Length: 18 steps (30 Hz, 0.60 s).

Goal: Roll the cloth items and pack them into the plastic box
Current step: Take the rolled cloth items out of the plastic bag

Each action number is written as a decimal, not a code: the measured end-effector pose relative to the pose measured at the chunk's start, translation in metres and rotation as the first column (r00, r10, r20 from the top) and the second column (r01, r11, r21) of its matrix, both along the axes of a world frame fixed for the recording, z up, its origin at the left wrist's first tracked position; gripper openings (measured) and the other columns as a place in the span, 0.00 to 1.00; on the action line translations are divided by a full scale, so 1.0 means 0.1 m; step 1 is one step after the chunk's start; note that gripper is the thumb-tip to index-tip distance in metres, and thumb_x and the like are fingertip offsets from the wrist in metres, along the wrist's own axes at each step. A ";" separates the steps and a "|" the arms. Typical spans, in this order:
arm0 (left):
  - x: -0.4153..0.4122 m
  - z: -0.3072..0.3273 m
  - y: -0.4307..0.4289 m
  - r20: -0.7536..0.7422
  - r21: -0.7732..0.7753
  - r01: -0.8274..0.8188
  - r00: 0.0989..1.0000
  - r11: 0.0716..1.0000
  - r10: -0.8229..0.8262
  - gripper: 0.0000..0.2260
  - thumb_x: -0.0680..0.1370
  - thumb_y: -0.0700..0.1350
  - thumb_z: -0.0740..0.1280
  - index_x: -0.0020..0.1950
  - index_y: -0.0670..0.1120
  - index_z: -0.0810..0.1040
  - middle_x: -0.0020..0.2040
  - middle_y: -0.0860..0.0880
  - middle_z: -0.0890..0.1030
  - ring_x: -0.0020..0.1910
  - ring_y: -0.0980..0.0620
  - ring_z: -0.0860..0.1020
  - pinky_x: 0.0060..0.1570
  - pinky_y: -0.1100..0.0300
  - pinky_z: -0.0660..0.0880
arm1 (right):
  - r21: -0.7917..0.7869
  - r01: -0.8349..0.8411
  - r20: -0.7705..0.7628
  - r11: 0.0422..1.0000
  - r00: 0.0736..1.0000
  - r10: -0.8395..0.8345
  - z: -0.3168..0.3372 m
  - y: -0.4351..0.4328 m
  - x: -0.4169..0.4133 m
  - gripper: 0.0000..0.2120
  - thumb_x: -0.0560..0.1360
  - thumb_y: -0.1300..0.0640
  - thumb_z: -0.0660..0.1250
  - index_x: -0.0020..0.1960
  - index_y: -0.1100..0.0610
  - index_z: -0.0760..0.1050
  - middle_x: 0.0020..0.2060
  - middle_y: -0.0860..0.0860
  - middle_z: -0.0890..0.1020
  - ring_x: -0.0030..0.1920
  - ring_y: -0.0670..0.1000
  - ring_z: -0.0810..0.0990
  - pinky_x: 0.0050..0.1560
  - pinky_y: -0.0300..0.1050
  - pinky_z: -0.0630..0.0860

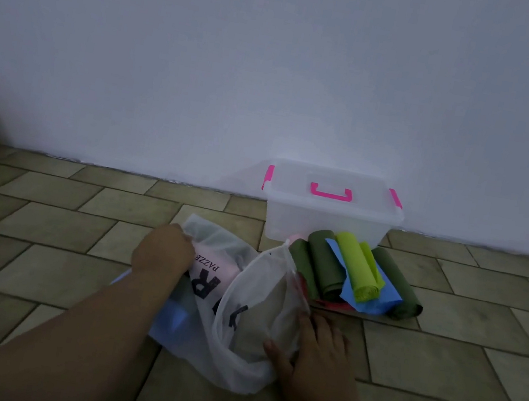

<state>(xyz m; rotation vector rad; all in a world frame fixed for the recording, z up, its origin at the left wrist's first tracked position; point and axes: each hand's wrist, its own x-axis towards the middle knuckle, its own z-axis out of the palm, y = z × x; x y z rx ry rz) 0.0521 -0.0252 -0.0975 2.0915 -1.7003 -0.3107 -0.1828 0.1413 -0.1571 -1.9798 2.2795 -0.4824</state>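
The person's left hand (pixel 163 250) sat at the mouth of the plastic bag (pixel 253 306) on the floor (pixel 72 225). Its grip was apparently closed on the bag's rim, likely to hold the opening wide. The right hand (pixel 318 358) lay flat on the bag's near side, grip open, pinning it down. Loose cloth (pixel 210 273), pink and blue, showed through the bag. Several rolled cloths (pixel 352 273) lay heaped just in front of the plastic box (pixel 323 216), whose lid was on, so packing seemed not yet begun.
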 end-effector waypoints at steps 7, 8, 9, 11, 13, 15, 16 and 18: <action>-0.31 0.48 0.11 0.074 -0.331 0.064 0.996 0.941 -0.042 0.13 0.80 0.47 0.57 0.46 0.44 0.79 0.45 0.44 0.79 0.43 0.44 0.78 0.39 0.57 0.69 | -0.038 0.005 0.050 0.999 0.999 -0.003 0.02 0.03 0.02 0.44 0.67 0.22 0.41 0.73 0.48 0.59 0.69 0.44 0.68 0.68 0.49 0.63 0.70 0.50 0.60; -0.36 0.58 0.12 0.074 -0.385 0.091 0.995 0.918 -0.067 0.13 0.80 0.47 0.57 0.46 0.44 0.79 0.46 0.44 0.78 0.43 0.44 0.77 0.39 0.57 0.68 | -0.038 0.007 0.050 0.999 0.999 -0.005 0.03 0.04 0.02 0.44 0.67 0.23 0.41 0.73 0.48 0.60 0.69 0.45 0.68 0.68 0.50 0.63 0.70 0.51 0.60; -0.40 0.68 0.13 0.077 -0.430 0.118 0.993 0.895 -0.094 0.13 0.80 0.46 0.57 0.46 0.43 0.79 0.46 0.43 0.77 0.44 0.43 0.77 0.39 0.57 0.67 | -0.036 0.009 0.051 0.999 0.999 -0.007 0.04 0.04 0.02 0.44 0.67 0.23 0.41 0.73 0.48 0.61 0.69 0.45 0.69 0.68 0.50 0.63 0.70 0.51 0.60; -0.46 0.87 0.15 0.098 -0.497 0.150 0.988 0.855 -0.117 0.12 0.80 0.45 0.58 0.46 0.42 0.79 0.45 0.43 0.76 0.44 0.42 0.76 0.39 0.57 0.66 | -0.030 0.008 0.056 1.000 0.998 -0.006 0.04 0.05 0.02 0.43 0.68 0.23 0.41 0.73 0.48 0.61 0.69 0.44 0.68 0.69 0.51 0.62 0.71 0.51 0.59; -0.48 1.04 0.18 0.115 -0.546 0.150 0.988 0.824 -0.103 0.12 0.80 0.45 0.58 0.46 0.42 0.79 0.45 0.43 0.75 0.43 0.41 0.76 0.39 0.56 0.66 | -0.012 0.003 0.070 1.000 0.998 -0.002 0.04 0.06 0.02 0.42 0.68 0.24 0.40 0.73 0.47 0.60 0.70 0.44 0.67 0.71 0.52 0.60 0.72 0.52 0.56; -0.48 1.19 0.21 0.121 -0.582 0.147 0.988 0.799 -0.094 0.12 0.80 0.45 0.57 0.48 0.43 0.80 0.45 0.43 0.76 0.44 0.41 0.76 0.40 0.55 0.67 | 0.016 0.000 0.077 1.000 0.997 -0.001 0.05 0.06 0.02 0.43 0.68 0.24 0.39 0.74 0.47 0.59 0.71 0.45 0.66 0.72 0.53 0.58 0.73 0.53 0.54; -0.48 1.26 0.23 0.130 -0.596 0.147 0.988 0.789 -0.086 0.13 0.80 0.45 0.57 0.49 0.43 0.79 0.46 0.42 0.76 0.44 0.40 0.76 0.41 0.55 0.67 | 0.026 -0.001 0.079 1.000 0.997 -0.001 0.06 0.06 0.02 0.43 0.68 0.24 0.39 0.74 0.47 0.59 0.72 0.45 0.65 0.73 0.53 0.57 0.73 0.53 0.53; -0.49 1.38 0.28 0.147 -0.616 0.150 0.986 0.773 -0.075 0.13 0.81 0.46 0.56 0.50 0.43 0.79 0.46 0.42 0.76 0.45 0.40 0.75 0.40 0.54 0.66 | 0.039 -0.004 0.082 0.999 0.997 0.001 0.08 0.08 0.02 0.44 0.67 0.24 0.38 0.74 0.47 0.58 0.72 0.45 0.65 0.73 0.53 0.57 0.74 0.54 0.52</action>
